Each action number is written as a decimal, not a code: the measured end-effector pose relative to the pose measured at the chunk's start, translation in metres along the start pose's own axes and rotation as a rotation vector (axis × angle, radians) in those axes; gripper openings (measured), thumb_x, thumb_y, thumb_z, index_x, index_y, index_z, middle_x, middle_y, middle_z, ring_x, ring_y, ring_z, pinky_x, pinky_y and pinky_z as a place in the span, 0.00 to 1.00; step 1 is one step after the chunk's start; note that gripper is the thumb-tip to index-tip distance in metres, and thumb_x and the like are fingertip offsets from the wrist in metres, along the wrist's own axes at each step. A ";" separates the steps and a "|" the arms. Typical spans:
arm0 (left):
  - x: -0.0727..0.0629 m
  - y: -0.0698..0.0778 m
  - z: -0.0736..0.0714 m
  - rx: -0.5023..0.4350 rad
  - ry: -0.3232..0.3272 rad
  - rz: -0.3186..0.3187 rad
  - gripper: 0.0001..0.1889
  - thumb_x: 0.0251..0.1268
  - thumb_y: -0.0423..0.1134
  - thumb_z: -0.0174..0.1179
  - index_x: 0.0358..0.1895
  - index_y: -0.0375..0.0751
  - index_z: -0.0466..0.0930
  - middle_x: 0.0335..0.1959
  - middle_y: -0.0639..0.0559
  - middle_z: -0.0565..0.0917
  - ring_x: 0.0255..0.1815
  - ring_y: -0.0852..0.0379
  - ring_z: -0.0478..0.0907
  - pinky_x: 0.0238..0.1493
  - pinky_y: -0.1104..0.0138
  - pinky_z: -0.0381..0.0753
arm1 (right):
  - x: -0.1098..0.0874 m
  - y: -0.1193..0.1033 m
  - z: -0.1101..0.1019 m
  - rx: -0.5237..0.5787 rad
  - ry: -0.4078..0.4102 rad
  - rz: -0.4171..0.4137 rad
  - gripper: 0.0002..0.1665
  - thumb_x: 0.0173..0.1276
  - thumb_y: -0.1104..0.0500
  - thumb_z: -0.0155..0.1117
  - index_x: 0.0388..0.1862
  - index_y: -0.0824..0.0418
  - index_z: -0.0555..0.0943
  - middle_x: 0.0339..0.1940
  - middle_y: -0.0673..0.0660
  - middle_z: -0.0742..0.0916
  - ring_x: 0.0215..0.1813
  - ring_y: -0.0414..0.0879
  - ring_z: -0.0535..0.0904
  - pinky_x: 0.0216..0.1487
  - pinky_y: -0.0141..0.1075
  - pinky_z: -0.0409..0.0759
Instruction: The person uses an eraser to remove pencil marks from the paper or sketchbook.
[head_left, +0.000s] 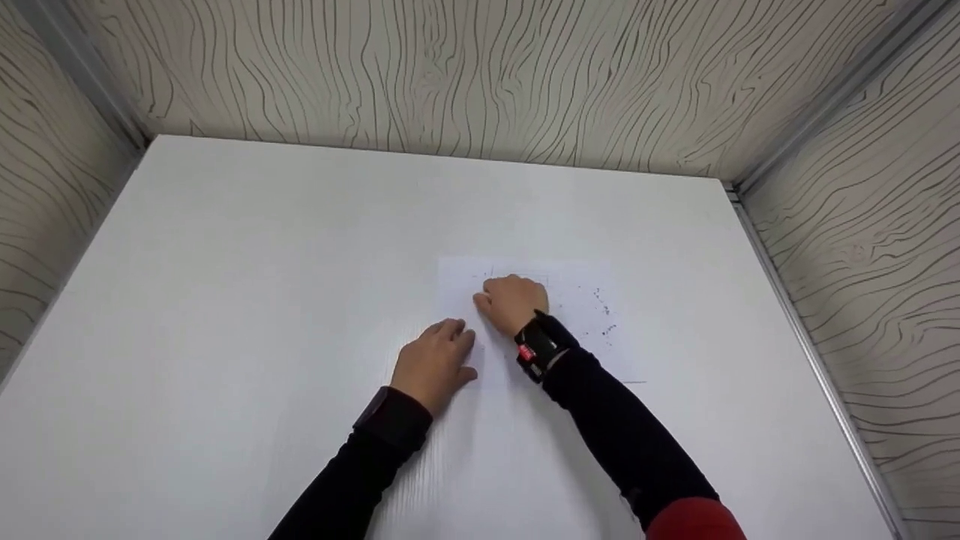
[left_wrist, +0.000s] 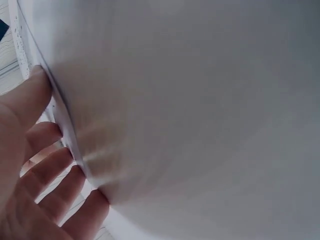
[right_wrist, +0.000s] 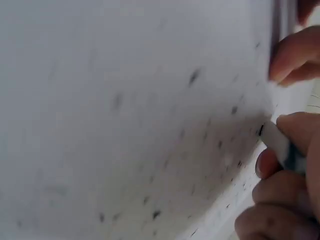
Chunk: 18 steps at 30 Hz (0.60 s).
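Note:
A sheet of white paper (head_left: pixel 581 311) lies flat on the white table, with faint pencil lines and scattered dark crumbs (right_wrist: pixel 156 214) on it. My right hand (head_left: pixel 516 301) rests over the sheet's upper part. In the right wrist view its thumb and fingers pinch a small white eraser (right_wrist: pixel 274 139) with a bluish-green band, its darkened tip against the paper. At the sheet's left edge, my left hand (head_left: pixel 433 365) rests palm down. The left wrist view shows its fingertips (left_wrist: pixel 92 205) touching down along that edge, fingers slightly bent and holding nothing.
The white table (head_left: pixel 262 262) spreads out on every side of the sheet. Panels with a wood-grain pattern (head_left: pixel 435 75) stand behind it and at both sides. A metal rail (head_left: pixel 817 360) follows the right edge.

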<state>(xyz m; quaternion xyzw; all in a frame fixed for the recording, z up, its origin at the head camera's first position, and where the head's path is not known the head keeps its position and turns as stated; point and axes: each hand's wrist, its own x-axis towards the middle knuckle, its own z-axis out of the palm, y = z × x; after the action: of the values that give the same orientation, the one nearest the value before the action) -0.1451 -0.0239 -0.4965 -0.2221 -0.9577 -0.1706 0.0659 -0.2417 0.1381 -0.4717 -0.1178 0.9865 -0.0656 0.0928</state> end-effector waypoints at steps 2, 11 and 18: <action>0.000 0.000 0.000 0.005 0.001 -0.004 0.26 0.54 0.47 0.77 0.55 0.42 0.84 0.59 0.45 0.83 0.61 0.46 0.80 0.47 0.57 0.87 | 0.002 0.008 -0.002 -0.014 0.028 0.073 0.22 0.78 0.46 0.53 0.41 0.61 0.86 0.36 0.60 0.89 0.39 0.56 0.84 0.42 0.50 0.84; -0.005 0.000 -0.002 -0.014 -0.033 -0.011 0.25 0.54 0.46 0.77 0.54 0.39 0.84 0.59 0.43 0.83 0.60 0.44 0.81 0.47 0.55 0.87 | -0.001 0.000 0.004 -0.024 -0.001 0.028 0.24 0.79 0.44 0.53 0.41 0.61 0.87 0.38 0.60 0.89 0.40 0.56 0.84 0.42 0.49 0.84; -0.002 -0.001 -0.003 -0.011 -0.020 -0.021 0.25 0.54 0.46 0.77 0.54 0.41 0.85 0.59 0.44 0.83 0.60 0.45 0.81 0.47 0.55 0.88 | 0.000 0.004 0.005 -0.088 0.075 0.055 0.22 0.78 0.47 0.56 0.30 0.61 0.82 0.26 0.58 0.84 0.28 0.51 0.78 0.34 0.46 0.83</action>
<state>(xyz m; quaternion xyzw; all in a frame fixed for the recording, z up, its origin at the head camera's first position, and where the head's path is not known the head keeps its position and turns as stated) -0.1438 -0.0268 -0.4946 -0.2139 -0.9597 -0.1744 0.0532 -0.2411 0.1415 -0.4771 -0.0922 0.9941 -0.0240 0.0521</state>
